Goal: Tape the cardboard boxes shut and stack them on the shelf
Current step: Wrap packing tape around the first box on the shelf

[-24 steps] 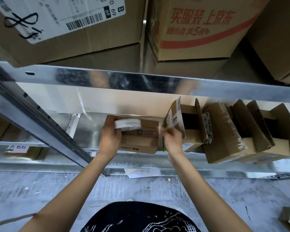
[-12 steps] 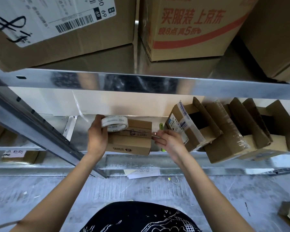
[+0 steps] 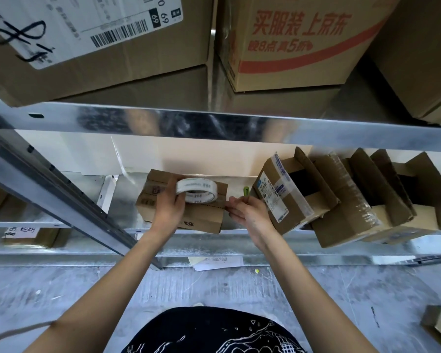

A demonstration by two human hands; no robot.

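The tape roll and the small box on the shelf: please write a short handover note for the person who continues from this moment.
Left hand holds the tape roll above the small closed box on the lower shelf.
Right hand pinches at the box's right edge; it seems to hold the tape end, but that is too small to confirm.
A green cutter lies just behind the right hand.
Done: flaps are closed.
Left: finish taping this box, then close, tape and stack the open boxes to the right.
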